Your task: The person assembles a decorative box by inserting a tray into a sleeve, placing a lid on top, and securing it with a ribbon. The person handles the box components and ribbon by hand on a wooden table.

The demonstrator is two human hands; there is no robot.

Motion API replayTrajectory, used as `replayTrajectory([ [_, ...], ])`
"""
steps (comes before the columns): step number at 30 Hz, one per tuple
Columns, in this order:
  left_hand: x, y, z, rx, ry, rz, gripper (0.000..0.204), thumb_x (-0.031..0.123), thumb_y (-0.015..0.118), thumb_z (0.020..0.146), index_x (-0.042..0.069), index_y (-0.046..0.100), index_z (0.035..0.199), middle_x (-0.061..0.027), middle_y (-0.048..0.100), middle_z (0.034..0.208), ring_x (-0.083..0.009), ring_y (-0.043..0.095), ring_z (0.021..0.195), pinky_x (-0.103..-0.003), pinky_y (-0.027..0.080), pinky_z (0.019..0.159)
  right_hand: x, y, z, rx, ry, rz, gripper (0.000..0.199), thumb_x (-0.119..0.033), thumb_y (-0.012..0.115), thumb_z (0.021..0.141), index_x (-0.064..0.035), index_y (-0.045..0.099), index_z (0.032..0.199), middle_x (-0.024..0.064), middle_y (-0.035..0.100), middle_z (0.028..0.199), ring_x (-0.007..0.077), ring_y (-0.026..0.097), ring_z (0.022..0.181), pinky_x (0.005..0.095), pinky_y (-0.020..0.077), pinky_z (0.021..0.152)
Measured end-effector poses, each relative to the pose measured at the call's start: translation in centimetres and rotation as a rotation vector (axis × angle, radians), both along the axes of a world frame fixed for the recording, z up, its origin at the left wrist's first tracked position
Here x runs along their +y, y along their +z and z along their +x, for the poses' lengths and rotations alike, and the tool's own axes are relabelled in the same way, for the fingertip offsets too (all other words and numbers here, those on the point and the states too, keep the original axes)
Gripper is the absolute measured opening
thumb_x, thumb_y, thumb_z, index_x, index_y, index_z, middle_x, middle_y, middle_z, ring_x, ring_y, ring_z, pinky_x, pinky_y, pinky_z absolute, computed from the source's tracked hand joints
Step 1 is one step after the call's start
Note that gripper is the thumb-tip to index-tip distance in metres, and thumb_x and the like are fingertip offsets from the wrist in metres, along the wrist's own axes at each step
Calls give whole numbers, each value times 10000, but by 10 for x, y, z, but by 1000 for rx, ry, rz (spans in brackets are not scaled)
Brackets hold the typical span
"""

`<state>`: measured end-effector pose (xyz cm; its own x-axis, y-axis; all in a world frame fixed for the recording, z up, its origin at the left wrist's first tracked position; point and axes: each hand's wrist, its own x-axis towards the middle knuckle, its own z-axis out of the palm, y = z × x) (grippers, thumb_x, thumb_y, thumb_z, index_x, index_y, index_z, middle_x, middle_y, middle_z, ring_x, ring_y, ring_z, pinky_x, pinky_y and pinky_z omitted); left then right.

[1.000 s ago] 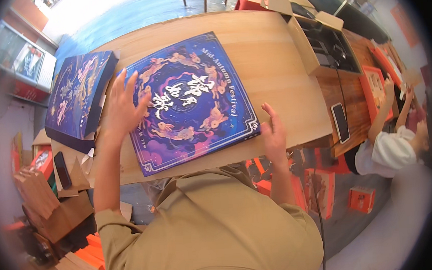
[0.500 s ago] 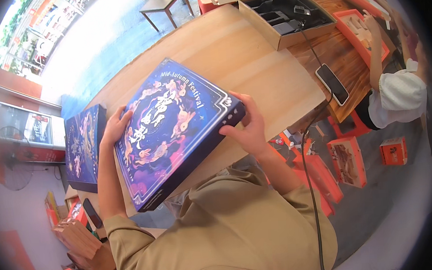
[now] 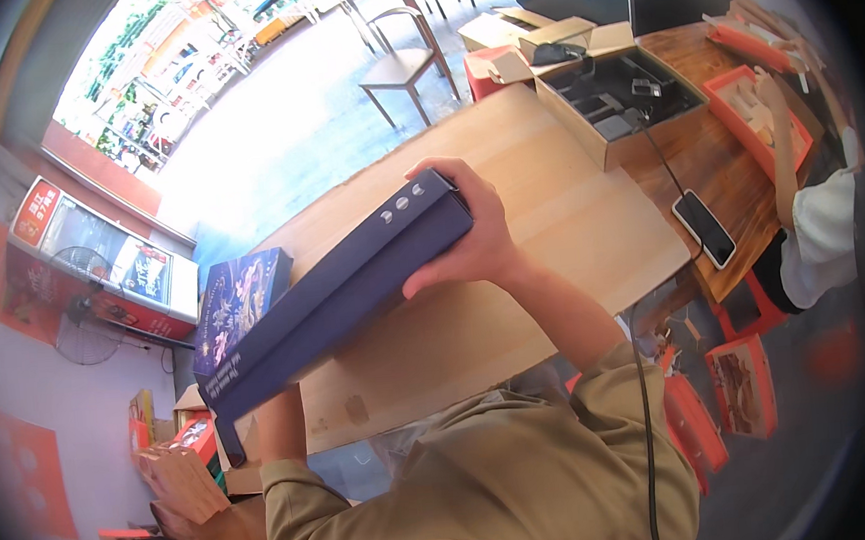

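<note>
My right hand (image 3: 475, 232) grips the right end of a dark blue gift box (image 3: 338, 287), thumb beneath and fingers over the upper edge. The box is held above the wooden table, tilted so its long narrow side shows and its printed top is turned from view. A dark strip (image 3: 228, 440) juts down at its lower left end; whether it is a flap or part of the lid I cannot tell. My left forearm (image 3: 281, 429) rises behind that end, and the left hand is hidden by the box. A second blue box (image 3: 244, 293) with a colourful print stands behind it at the table's left end.
An open cardboard box (image 3: 622, 106) holding black gear stands at the back right. A phone (image 3: 703, 229) lies on the darker table, and a cable crosses my right side. At right, another person's hand (image 3: 769, 96) touches an orange box (image 3: 755, 122). Cartons (image 3: 181, 478) are piled lower left.
The box has tipped from showing its printed top to showing its side. My left hand has gone out of sight behind it. The view has shifted, showing more of the room ahead.
</note>
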<state>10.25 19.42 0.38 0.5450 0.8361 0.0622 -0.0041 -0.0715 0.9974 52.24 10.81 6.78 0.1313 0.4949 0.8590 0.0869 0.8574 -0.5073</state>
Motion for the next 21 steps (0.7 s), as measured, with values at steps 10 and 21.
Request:
replayTrajectory([
  [10,-74,44,-12,-447,203,483,820,357,852,863,-16,511,1508,-117,639,1387,-235,619,1238,-398,487,1098,30,13,-19,92,1,-99,975,-340,1095,538,-70,593,1329,69,699,1124,190,671,1039,349,549,923],
  [21,-77,22,-25,-146,603,609,765,148,917,818,-9,523,1454,-84,645,1324,-214,633,1185,-371,521,1032,61,16,-17,88,119,-241,828,-183,975,752,-92,559,1463,81,640,1323,216,575,1308,363,438,1140],
])
